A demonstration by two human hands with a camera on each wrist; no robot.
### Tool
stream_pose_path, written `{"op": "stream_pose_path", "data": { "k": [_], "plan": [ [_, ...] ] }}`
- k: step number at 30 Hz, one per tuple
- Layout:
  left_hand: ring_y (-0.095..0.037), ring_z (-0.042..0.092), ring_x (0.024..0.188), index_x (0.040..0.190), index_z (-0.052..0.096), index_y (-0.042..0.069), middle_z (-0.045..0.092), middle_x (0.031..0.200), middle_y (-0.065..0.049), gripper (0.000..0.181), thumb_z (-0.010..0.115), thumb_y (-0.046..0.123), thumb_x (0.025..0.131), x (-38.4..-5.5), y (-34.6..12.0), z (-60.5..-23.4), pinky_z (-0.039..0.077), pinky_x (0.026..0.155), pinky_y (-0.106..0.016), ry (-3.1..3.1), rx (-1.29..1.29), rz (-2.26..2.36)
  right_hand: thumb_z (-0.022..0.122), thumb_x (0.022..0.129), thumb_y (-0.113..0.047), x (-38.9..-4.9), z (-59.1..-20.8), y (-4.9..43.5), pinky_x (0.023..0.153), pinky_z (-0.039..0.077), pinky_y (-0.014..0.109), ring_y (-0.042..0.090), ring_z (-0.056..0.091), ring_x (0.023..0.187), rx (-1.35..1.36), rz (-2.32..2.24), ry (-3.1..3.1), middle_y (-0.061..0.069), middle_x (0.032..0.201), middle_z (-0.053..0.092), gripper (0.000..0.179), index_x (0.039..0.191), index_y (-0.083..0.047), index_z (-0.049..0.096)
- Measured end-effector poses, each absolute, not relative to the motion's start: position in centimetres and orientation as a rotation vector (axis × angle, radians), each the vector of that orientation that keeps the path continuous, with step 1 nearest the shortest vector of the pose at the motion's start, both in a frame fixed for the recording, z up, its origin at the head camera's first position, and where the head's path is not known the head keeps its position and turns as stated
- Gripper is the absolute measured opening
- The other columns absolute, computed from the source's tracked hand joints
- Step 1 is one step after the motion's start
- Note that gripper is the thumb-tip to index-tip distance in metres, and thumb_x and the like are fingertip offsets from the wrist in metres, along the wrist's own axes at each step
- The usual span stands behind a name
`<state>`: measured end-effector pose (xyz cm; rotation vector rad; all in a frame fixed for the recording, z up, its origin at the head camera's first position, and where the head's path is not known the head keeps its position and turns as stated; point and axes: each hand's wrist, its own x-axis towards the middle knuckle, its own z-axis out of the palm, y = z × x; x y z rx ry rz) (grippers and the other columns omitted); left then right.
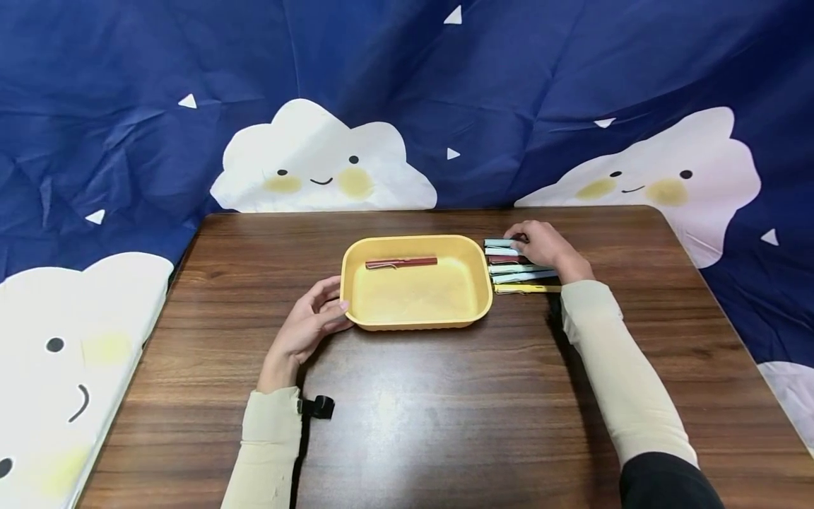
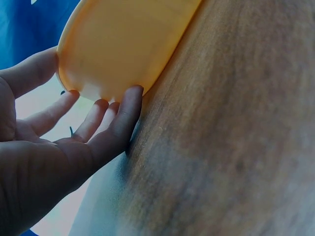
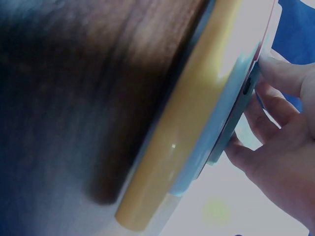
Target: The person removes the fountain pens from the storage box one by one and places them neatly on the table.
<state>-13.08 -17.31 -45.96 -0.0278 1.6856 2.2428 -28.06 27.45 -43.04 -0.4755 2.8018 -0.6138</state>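
A yellow rectangular tray (image 1: 416,324) stands on the table with one dark red pen (image 1: 402,262) lying inside. My left hand (image 1: 308,322) holds its left end, thumb at the rim and fingertips against the outer wall (image 2: 123,54). Right of the tray lies a row of several clipped pens: a yellow pen (image 1: 524,288) nearest, then pale blue, pale green and dark red ones. At the row's far end, my right hand (image 1: 543,244) pinches a light blue pen (image 1: 496,242) between thumb and fingers. Part of that pen is hidden under the hand.
The brown wooden table (image 1: 445,424) extends around the tray and pens. Behind it hangs a blue cloth (image 1: 483,71) with white smiling clouds. A black strap device (image 1: 318,407) sits on the left wrist.
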Motion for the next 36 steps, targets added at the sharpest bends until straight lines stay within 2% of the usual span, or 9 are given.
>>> {"op": "stream_pose_path", "data": {
  "k": [25,36],
  "plan": [
    [-0.028,0.058,0.117,0.153,0.034,0.001,0.037,0.146,-0.027,0.059,0.057,-0.005,0.099,-13.27,-17.42,-45.26,0.058,0.089,-0.038,1.668,-0.045,2.234,0.06,0.101,-0.006,-27.97,-43.0,27.53,0.091,0.048,0.052,0.036,0.059,0.104,-0.437,-0.713,2.804,0.022,0.116,0.065,0.024,0.123,0.002,0.068],
    [-0.028,0.058,0.116,0.153,0.034,0.001,0.038,0.146,-0.027,0.059,0.057,-0.006,0.099,-13.24,-17.4,-45.24,0.057,0.09,-0.04,1.671,-0.048,2.232,0.065,0.101,-0.016,-27.4,-43.24,27.46,0.09,0.047,0.05,0.035,0.06,0.102,-0.418,-0.861,2.846,0.021,0.113,0.067,0.024,0.118,0.001,0.07]
  ]
}}
